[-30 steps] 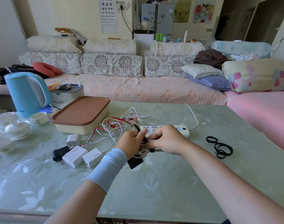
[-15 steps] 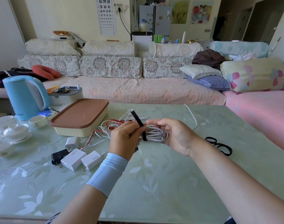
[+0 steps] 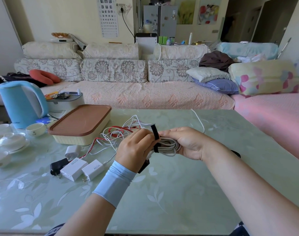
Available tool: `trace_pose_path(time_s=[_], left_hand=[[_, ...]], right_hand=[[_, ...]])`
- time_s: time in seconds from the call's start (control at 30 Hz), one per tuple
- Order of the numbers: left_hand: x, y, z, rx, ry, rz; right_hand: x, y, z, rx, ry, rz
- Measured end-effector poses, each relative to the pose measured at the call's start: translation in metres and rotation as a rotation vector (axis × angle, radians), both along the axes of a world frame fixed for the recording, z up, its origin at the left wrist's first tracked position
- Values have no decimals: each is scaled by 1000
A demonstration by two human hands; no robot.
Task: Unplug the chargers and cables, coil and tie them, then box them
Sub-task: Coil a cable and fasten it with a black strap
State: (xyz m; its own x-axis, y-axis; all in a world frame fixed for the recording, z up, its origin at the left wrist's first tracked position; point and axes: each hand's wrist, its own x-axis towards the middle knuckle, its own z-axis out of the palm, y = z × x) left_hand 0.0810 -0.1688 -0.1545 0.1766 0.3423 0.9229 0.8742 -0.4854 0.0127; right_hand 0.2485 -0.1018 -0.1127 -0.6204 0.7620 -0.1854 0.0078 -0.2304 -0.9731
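Coil (image 3: 169, 147) raised since earlier; right fingers (image 3: 168, 133) grip it, left fingers (image 3: 145, 135) pinch strap (image 3: 154, 132); 120W charger (image 3: 73, 168), 90W charger (image 3: 93, 169).

light: bright, soft daylight — shadows: faint | edges: wide-angle bending | focus: sharp — far room slightly soft

The right hand (image 3: 188, 143) cups a coiled white round cable (image 3: 170, 147) in its curled fingers. The left hand (image 3: 135, 149) pinches a flat black fabric strap (image 3: 154, 132) that wraps the coil, its end standing above both hands' fingertips.
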Motion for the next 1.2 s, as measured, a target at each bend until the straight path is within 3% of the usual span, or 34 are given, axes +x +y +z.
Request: trace_pose_path(time_s=[0.17,0.3,0.43,0.53,0.8,0.9,1.03,1.13,1.2], left_hand=[[1,1,-7,-25,62,15],[10,2,-18,-159,65,-34],[27,1,-28,-530,-222,-26],[33,-2,-24,-737,-625,-137],[28,-1,-20,-813,-950,-174],[36,-4,-13,-815,-1154,-250],[33,-6,-10,-683,-1142,-101],[27,-8,-6,-780,-1110,-48],[23,-8,-6,-878,-1228,-72]], right_hand=[[5,3,-3,71,-134,42],[0,5,-14,399,-536,-96],[-8,6,-21,488,-736,-332],[-12,1,-21,576,-719,-364],[-26,-13,-20,794,-607,-338],[-29,-17,-20,840,-574,-356],[-36,-21,-21,902,-498,-412],[-37,-24,-28,936,-454,-423],[-41,-26,-32,998,-439,-428]])
